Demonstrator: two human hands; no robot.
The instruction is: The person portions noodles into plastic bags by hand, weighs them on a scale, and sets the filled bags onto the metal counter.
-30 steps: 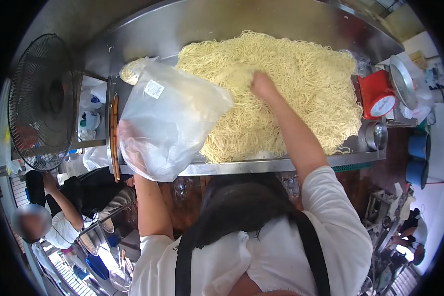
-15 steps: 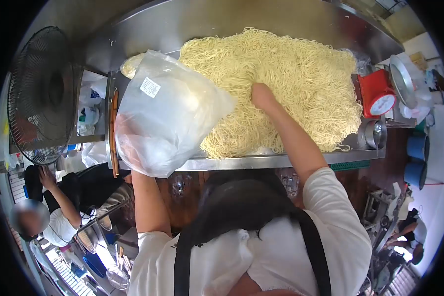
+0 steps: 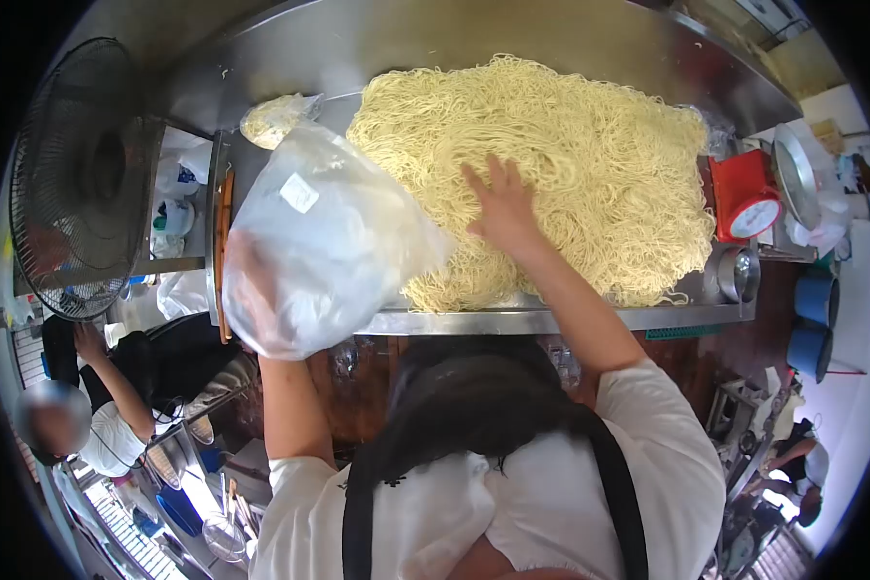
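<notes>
Behind cloudy plastic [image 3: 348,246]; left hand [image 3: 255,295], blurred.

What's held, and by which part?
The left hand supports the whitish, translucent plastic bag at its lower left; exact grip unclear. The open right hand holds nothing.

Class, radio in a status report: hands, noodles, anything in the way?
Right hand open, spread over noodles. Left hand seen through plastic bag, grip unclear. Noodles heaped across metal counter. In view, bag overlaps noodles' left edge.
</notes>
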